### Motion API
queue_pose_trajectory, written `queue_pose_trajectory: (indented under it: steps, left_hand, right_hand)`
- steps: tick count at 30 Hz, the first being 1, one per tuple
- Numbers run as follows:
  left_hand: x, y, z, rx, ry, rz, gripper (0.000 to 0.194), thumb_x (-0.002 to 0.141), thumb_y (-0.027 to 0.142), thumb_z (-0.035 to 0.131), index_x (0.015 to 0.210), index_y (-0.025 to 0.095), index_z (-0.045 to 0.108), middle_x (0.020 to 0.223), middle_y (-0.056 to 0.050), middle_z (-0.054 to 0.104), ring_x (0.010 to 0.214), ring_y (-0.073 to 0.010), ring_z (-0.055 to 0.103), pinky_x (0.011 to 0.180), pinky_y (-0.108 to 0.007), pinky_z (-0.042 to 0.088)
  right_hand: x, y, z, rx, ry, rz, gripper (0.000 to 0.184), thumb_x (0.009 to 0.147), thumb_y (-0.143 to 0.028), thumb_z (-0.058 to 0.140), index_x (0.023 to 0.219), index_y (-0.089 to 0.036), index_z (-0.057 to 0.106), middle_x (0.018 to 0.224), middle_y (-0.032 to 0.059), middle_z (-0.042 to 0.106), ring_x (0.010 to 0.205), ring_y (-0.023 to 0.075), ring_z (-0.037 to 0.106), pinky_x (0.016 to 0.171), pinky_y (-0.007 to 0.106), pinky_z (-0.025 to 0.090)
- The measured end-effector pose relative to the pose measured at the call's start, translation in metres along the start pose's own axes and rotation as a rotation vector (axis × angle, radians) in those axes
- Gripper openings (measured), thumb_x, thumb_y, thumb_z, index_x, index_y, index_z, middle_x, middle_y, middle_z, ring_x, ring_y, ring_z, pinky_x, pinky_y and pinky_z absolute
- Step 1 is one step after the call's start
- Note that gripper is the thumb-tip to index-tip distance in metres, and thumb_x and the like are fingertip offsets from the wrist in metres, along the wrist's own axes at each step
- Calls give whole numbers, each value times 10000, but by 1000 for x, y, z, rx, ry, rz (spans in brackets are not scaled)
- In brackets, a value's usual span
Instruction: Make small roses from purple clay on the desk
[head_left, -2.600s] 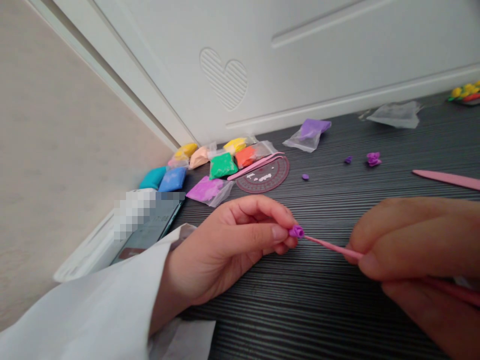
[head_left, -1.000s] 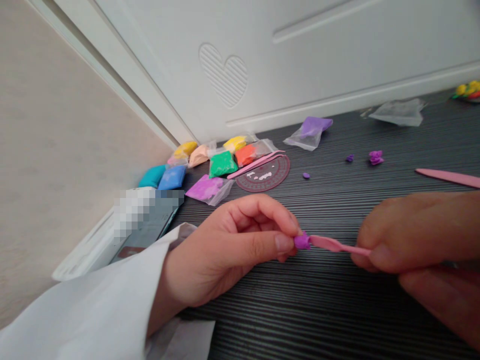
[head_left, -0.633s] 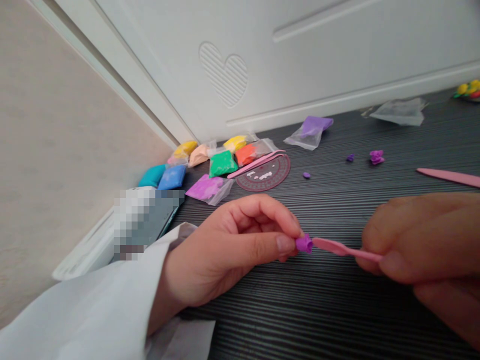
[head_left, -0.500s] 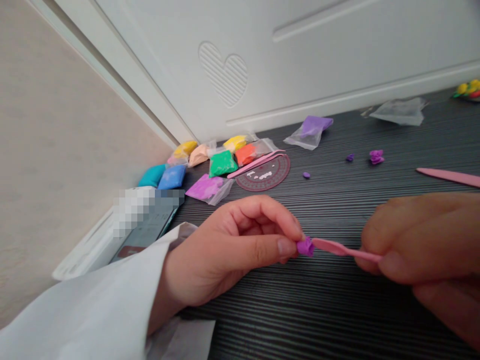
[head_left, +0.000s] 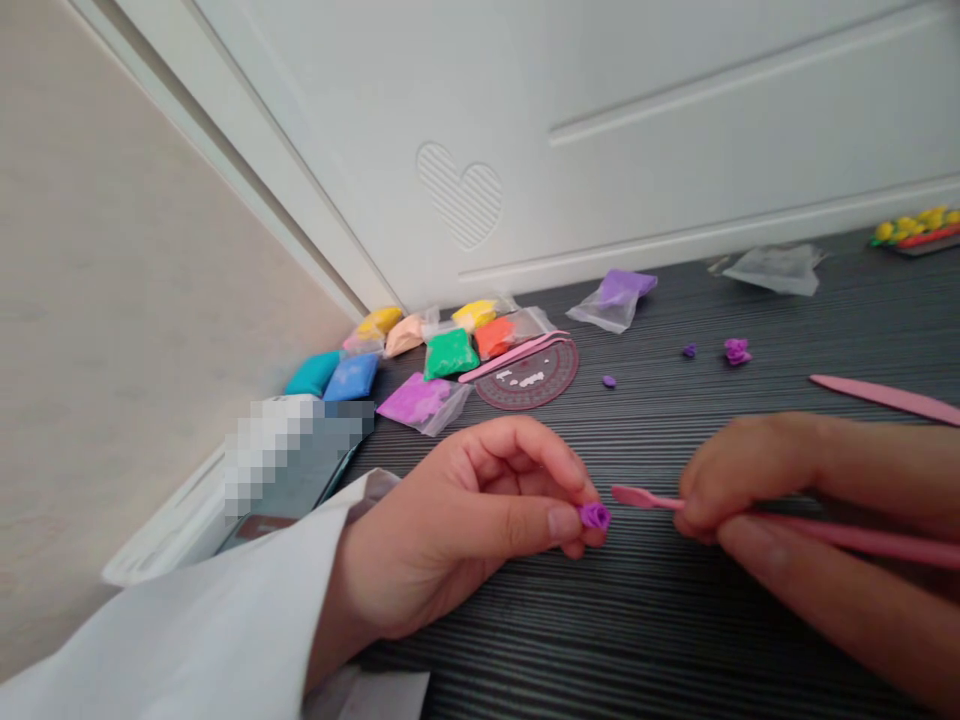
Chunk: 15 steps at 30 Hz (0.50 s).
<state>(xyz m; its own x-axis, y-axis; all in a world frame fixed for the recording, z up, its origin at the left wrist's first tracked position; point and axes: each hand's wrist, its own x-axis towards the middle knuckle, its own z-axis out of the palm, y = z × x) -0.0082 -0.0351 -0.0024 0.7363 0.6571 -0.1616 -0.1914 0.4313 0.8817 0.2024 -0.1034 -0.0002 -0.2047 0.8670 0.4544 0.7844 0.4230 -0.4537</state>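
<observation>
Between thumb and fingertips, my left hand (head_left: 487, 500) pinches a small purple clay flower (head_left: 596, 516) with ruffled petals turned to the right. My right hand (head_left: 780, 510) is closed around a pink modelling tool (head_left: 847, 535). The tool's flat tip points left at the flower, with a narrow gap between them. Beyond my hands on the dark ribbed table (head_left: 540, 620) lie a second purple clay flower (head_left: 737, 351), a small purple clay piece (head_left: 689, 350) and a purple clay oval (head_left: 609, 382).
Several clay packets, including a green packet (head_left: 451, 354), cluster at the back left beside a protractor (head_left: 559, 385) and pink tweezers (head_left: 514, 357). Another pink tool (head_left: 885, 397) lies right. A phone (head_left: 300, 500) rests near the wall. Yellow clay pieces (head_left: 919, 225) sit far right.
The tool tip has drawn back from the flower, and my right hand's grip on it has shifted, showing more handle. The flower now faces more toward me. The whole view has tilted slightly upward.
</observation>
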Motion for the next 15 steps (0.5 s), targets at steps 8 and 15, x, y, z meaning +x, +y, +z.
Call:
queue_pose_trajectory:
  steps: [8,15]
  left_hand:
    - [0,-1,0,3,55,12,161,723,-17,604,759,135,644,744,4,615,688,-71,583,653,-162,449]
    - [-1,1,0,5,52,7,136,741,9,592,761,135,639,745,-9,614,688,-80,572,653,-174,440]
  right_hand:
    - [2,10,30,-123,-48,-293,240,764,-119,408,730,-258,601,691,-38,618,613,142,577,525,262,454]
    - [0,15,27,-312,-110,-388,137,696,-248,664,816,-263,599,828,-75,643,732,157,563,637,312,429]
